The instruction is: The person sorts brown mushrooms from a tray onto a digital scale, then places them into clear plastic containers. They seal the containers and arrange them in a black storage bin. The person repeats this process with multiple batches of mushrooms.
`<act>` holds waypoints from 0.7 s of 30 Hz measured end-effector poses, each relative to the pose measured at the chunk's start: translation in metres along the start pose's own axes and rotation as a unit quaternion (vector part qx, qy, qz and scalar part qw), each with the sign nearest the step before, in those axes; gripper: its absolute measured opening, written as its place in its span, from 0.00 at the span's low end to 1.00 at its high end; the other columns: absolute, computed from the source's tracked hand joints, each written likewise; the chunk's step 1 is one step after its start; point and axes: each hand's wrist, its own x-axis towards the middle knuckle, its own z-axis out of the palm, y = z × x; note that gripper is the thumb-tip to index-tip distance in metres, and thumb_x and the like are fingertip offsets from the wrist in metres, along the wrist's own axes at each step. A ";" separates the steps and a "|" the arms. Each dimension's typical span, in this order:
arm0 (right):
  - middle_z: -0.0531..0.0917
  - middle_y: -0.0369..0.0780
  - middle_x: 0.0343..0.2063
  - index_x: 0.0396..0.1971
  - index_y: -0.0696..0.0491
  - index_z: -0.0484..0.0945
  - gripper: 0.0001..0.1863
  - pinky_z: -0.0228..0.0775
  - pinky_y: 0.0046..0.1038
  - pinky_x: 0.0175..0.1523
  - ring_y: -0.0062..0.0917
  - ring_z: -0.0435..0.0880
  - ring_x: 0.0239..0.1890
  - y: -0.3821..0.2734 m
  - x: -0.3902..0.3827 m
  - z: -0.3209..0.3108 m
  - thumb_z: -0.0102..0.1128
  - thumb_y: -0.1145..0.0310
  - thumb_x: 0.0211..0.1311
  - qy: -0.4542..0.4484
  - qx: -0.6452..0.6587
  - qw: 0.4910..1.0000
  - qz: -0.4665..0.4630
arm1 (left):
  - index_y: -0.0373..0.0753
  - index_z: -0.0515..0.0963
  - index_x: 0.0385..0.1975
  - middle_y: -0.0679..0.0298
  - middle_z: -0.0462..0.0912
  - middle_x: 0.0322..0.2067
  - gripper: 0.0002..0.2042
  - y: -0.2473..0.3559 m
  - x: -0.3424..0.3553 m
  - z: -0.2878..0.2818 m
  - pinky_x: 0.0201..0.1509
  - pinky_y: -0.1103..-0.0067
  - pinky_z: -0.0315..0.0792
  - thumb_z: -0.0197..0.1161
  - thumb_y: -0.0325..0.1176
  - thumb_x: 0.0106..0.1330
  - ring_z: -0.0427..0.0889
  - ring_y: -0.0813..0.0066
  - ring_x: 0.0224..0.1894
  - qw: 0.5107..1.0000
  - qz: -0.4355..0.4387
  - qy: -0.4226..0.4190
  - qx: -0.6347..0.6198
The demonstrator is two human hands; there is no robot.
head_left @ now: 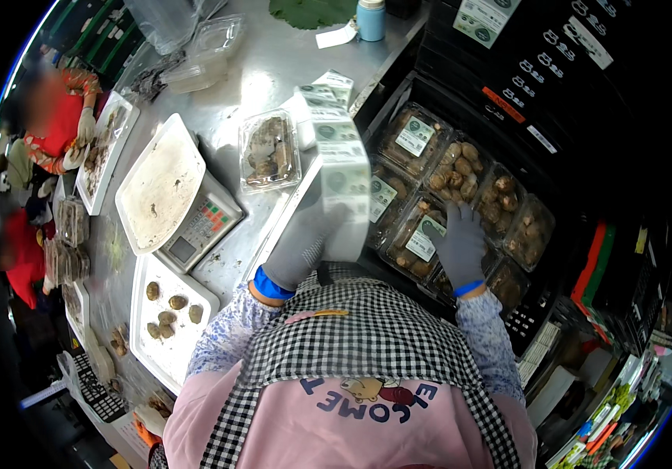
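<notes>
My left hand [301, 244], in a grey glove with a blue cuff, grips the lower part of a strip of printed white and green labels [344, 152]. The strip rises in front of me, and its near end is blurred. Gloved the same way, my right hand [462, 242] lies with fingers stretched over a clear plastic box [409, 260] of brown mushrooms, touching the label [423, 238] on its lid. That box sits among several similar ones in a black crate [405, 87]. Some boxes bear labels, while others, such as the box at the right [529, 232], show none.
Left of the labels, a filled clear box [270, 150] stands on the metal table [262, 59]. A scale [203, 227] carries a white tray [160, 184]. Another white tray [176, 363] holds several brown mushrooms. Two people in red [58, 117] are at the far left.
</notes>
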 end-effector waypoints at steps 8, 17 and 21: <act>0.78 0.40 0.28 0.31 0.58 0.79 0.11 0.69 0.29 0.36 0.27 0.76 0.29 -0.080 0.000 -0.027 0.66 0.65 0.63 -0.201 0.508 0.837 0.038 | 0.32 0.78 0.52 0.63 0.84 0.44 0.17 0.014 -0.010 0.026 0.48 0.82 0.76 0.55 0.41 0.76 0.82 0.80 0.43 0.997 0.034 -0.059 0.037; 0.78 0.41 0.44 0.44 0.53 0.78 0.18 0.69 0.36 0.53 0.37 0.76 0.48 -0.088 0.013 -0.056 0.71 0.66 0.55 0.027 0.230 0.958 -0.171 | 0.31 0.78 0.48 0.60 0.85 0.38 0.19 0.015 0.004 0.022 0.42 0.79 0.77 0.56 0.44 0.75 0.83 0.77 0.37 0.996 -0.001 0.017 0.090; 0.75 0.39 0.47 0.40 0.51 0.77 0.15 0.63 0.43 0.62 0.37 0.72 0.54 -0.086 0.024 -0.049 0.71 0.69 0.52 0.056 0.135 0.955 -0.258 | 0.31 0.77 0.50 0.62 0.84 0.38 0.20 0.007 0.002 0.034 0.38 0.82 0.78 0.58 0.44 0.74 0.83 0.79 0.36 0.996 -0.086 0.007 -0.036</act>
